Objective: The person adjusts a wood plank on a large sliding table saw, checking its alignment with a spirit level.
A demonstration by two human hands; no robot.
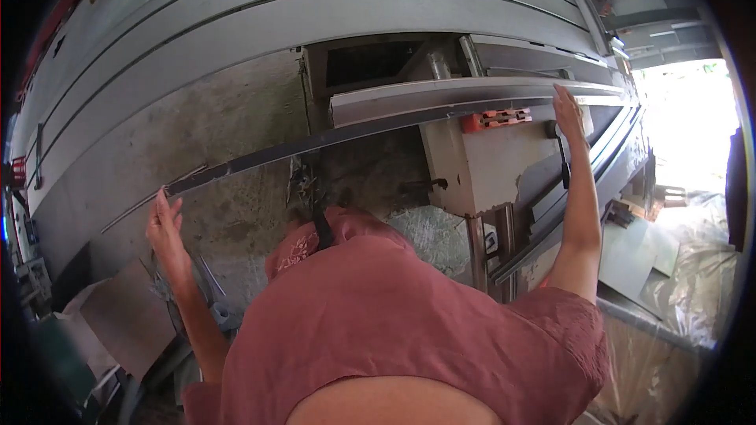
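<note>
A long, thin grey metal strip (315, 142) runs from lower left to upper right, above a concrete floor. My left hand (165, 224) holds its left end with the fingertips. My right hand (568, 114) lies on the strip's far part, fingers over its upper edge, where it rests on a grey sheet-metal machine (472, 169). An orange part (496, 119) sits on the machine just left of my right hand. My red shirt fills the lower middle of the view.
Long grey metal panels (236, 24) are stacked across the top. Flat metal sheets (638, 252) lie at the right by a bright doorway (685, 126). Board offcuts and scrap (126, 315) lie at the lower left on the concrete floor (228, 126).
</note>
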